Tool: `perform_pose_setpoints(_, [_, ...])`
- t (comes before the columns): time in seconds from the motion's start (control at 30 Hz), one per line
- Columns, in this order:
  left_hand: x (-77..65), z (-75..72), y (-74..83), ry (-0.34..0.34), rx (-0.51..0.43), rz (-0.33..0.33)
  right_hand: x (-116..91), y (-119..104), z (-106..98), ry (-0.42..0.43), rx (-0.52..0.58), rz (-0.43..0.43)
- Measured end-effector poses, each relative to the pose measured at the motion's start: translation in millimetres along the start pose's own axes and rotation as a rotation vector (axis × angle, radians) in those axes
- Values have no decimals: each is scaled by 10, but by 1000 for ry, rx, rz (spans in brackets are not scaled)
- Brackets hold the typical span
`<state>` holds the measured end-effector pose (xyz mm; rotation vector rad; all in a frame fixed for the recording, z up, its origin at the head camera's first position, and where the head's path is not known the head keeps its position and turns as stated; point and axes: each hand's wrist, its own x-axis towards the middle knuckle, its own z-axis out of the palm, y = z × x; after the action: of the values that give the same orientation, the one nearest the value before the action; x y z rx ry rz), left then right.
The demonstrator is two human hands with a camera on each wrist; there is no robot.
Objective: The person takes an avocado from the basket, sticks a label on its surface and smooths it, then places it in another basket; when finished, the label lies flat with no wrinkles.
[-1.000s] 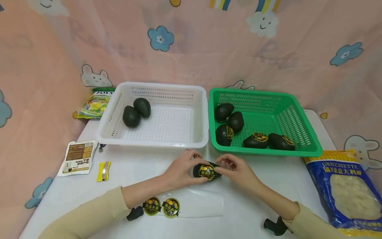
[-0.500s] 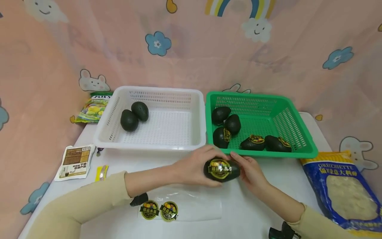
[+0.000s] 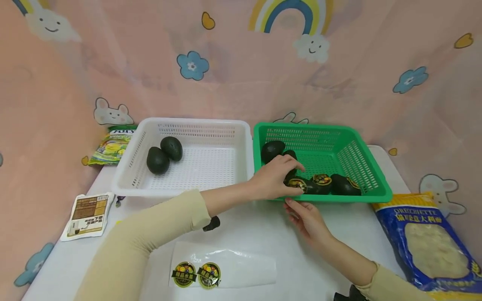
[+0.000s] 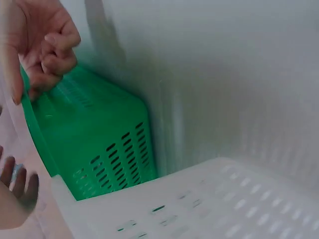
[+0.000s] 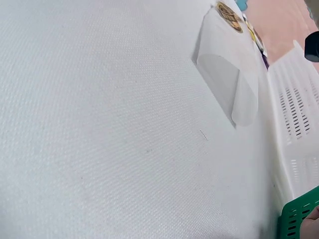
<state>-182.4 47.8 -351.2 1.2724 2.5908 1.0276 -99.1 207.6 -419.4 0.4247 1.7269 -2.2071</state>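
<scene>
My left hand [image 3: 276, 177] reaches over the front left of the green basket [image 3: 376, 194], thumb and fingers spread apart. Just by the thumb, a dark avocado [image 3: 299, 184] with a black-and-gold sticker lies in the basket, partly covered by the hand. In the left wrist view the left hand [image 4: 12, 201] shows its fingers apart, with nothing between them. My right hand [image 3: 308, 221] is just in front of the basket's front rim, fingers loosely bent and holding nothing. Its fingertips are at the rim. Several other avocados [image 3: 344, 186] lie in the green basket, some stickered.
A white basket [image 3: 182, 193] with two avocados [image 3: 158, 161] stands left of the green one. A clear sheet [image 3: 248, 267] with two round stickers [image 3: 209, 275] lies in front. A blue pasta bag [image 3: 433, 242] is at right; a white-brown packet [image 3: 88, 215] and green bag [image 3: 113, 146] at left.
The left hand has carried the stickered avocado from above the table into the green basket and spread its fingers. My right hand has let go of the avocado and stays near the rim.
</scene>
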Motion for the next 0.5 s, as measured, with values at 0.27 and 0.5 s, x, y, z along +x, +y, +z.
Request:
perform_pose_setpoints(0.27, [-889,59,-135,-72,-631,-138,3,27,56,33,28,-3])
perform_pose_setpoints(0.5, [-1659,38,-624,197,-942,-636,-87,30,256,-256,-168,83])
